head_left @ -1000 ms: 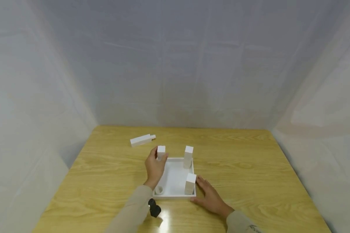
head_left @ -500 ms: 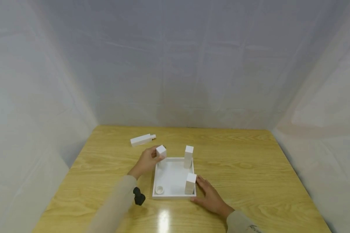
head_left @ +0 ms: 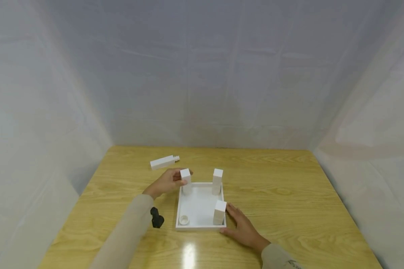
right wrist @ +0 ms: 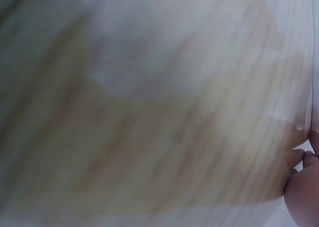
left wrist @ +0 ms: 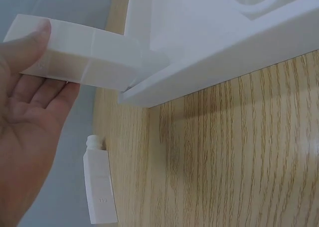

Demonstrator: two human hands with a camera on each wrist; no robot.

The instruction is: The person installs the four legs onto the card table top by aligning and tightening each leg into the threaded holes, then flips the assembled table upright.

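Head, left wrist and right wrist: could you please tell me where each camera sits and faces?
Head: on the head, facing forward and down at the tray and table; left hand, right hand and sleeves show.
Left wrist: on that wrist, facing the held post and tray corner; left hand shows.
Right wrist: on that wrist, facing blurred wood, likely the table; part of right hand shows.
Shared by head and left wrist: tray, held post, loose post, left hand.

Left hand around white block
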